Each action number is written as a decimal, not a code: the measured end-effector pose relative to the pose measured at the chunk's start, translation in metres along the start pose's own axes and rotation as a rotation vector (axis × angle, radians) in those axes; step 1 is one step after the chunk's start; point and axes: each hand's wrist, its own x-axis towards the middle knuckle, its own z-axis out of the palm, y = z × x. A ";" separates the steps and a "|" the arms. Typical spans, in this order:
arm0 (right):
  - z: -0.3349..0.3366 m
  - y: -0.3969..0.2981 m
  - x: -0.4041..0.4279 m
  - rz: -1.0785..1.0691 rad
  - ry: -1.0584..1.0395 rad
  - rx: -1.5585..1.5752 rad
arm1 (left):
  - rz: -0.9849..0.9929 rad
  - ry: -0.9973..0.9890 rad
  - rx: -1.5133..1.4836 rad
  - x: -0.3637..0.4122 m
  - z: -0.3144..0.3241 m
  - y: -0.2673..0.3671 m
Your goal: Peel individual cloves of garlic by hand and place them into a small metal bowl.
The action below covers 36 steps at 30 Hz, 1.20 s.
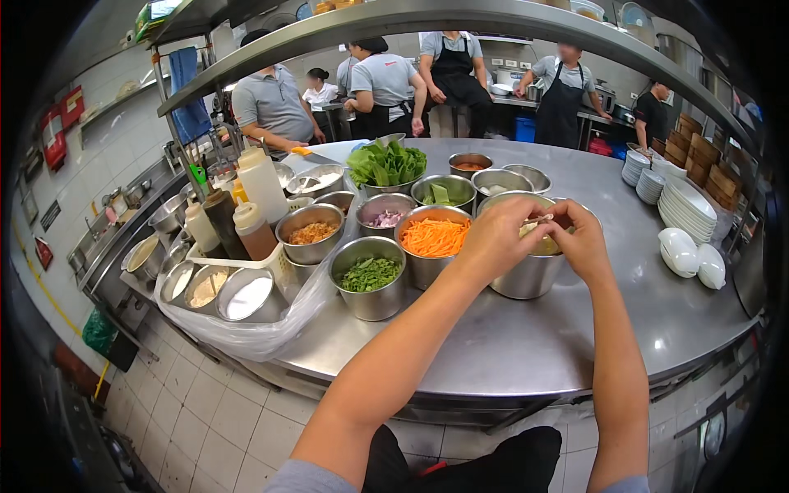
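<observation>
My left hand [506,233] and my right hand [578,239] meet above a deep stainless-steel pot [524,278]. Between their fingertips is a small, pale pinkish piece of food [540,219], too small to identify. The fingers hide much of the pot's contents; something pale and yellowish shows inside. Just left of my left wrist, a steel pot holds shredded carrot [434,238]. Nearer the table's front edge, another contains chopped green herbs [370,275]. Behind them are bowls of chopped purple onion [385,218] and cut green leaves [439,196].
Leafy greens [386,164] fill a bowl at the back. Squeeze bottles [259,179] crowd the left, beside a knife [314,155] with an orange handle. White plates [687,209] and bowls [678,252] stand right. An overhead steel shelf [431,18] crosses above; several people stand or sit beyond.
</observation>
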 end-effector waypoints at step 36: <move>-0.004 -0.004 0.000 -0.097 -0.090 0.016 | 0.060 0.057 0.110 0.001 0.008 -0.013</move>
